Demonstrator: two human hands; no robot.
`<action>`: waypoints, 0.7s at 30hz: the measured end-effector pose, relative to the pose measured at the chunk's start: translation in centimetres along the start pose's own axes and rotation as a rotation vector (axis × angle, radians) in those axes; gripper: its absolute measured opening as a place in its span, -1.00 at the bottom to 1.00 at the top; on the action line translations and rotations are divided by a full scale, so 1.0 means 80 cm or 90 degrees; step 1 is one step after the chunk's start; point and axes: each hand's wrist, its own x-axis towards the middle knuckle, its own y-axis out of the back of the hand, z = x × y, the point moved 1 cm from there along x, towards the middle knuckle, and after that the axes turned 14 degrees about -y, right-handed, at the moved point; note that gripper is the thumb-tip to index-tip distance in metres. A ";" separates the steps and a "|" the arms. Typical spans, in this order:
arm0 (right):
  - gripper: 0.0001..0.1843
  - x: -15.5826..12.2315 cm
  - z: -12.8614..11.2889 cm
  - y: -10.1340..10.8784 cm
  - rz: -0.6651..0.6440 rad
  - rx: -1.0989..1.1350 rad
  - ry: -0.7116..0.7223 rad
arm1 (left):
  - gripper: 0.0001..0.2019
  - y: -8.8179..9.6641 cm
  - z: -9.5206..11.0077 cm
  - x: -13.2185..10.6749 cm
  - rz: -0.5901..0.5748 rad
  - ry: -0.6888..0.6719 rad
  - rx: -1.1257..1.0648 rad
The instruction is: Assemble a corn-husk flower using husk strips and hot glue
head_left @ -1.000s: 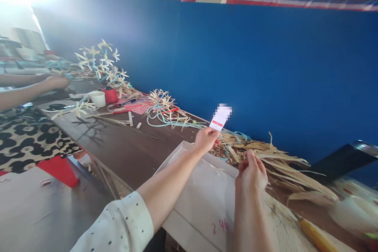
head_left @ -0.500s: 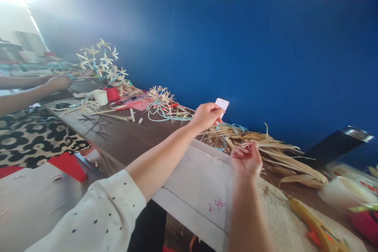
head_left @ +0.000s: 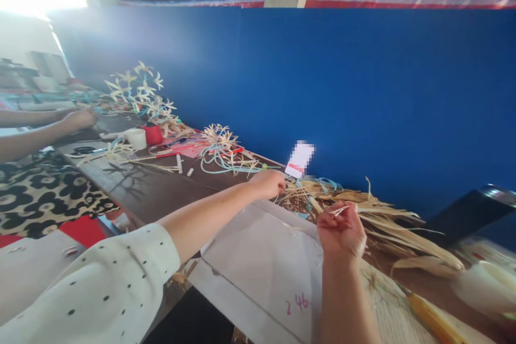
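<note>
A phone (head_left: pixel 300 160) with a pixelated screen stands tilted against the blue panel. My left hand (head_left: pixel 269 184) is just to its left and below, apart from it, with the fingers curled and nothing visible in them. Thin pale strips (head_left: pixel 339 210) stick out between the pinched fingers of my right hand (head_left: pixel 341 228), which is palm up over the table edge. Dried corn husks (head_left: pixel 387 209) lie behind and right of this hand. Fine straw-like scraps (head_left: pixel 296 196) are spread between both hands.
A white board marked "246" (head_left: pixel 266 258) lies in front. At right are a yellow cutter (head_left: pixel 433 320), a white roll (head_left: pixel 484 287) and a dark flask (head_left: pixel 470 217). Husk flowers (head_left: pixel 139 88) stand at left, near a co-worker's hands (head_left: pixel 78 119). The blue panel (head_left: pixel 363 91) borders the table.
My left hand has let go of the phone and drawn back, left and down. The phone now leans on the panel. My right hand keeps its pinch on the strips.
</note>
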 end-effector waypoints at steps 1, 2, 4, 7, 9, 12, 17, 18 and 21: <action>-0.77 0.000 0.001 -0.001 -0.001 -0.002 -0.002 | -0.87 -0.009 0.002 0.007 -0.041 -0.010 0.034; -0.78 0.000 0.001 -0.002 0.000 -0.004 -0.001 | -0.85 -0.018 0.004 0.014 -0.070 -0.030 0.066; -0.81 0.000 0.003 -0.003 0.006 -0.013 0.002 | -0.82 -0.033 0.008 0.029 -0.107 -0.072 0.133; -0.81 -0.001 0.005 -0.003 0.015 -0.024 0.006 | -0.82 -0.049 0.014 0.050 -0.160 -0.103 0.186; -0.80 0.000 0.007 -0.003 0.017 -0.027 0.003 | -0.82 -0.057 0.016 0.060 -0.173 -0.128 0.198; -0.82 0.000 0.009 -0.003 0.020 -0.023 -0.009 | -0.81 -0.070 0.015 0.072 -0.182 -0.186 0.222; -0.84 0.001 0.013 -0.004 0.040 -0.021 -0.011 | -0.79 -0.095 0.004 0.087 -0.214 -0.215 0.271; -0.85 0.001 0.014 -0.004 0.043 -0.019 -0.011 | -0.79 -0.099 0.002 0.088 -0.218 -0.217 0.277; -0.85 0.002 0.015 -0.004 0.050 -0.014 -0.014 | -0.77 -0.107 -0.001 0.090 -0.219 -0.214 0.285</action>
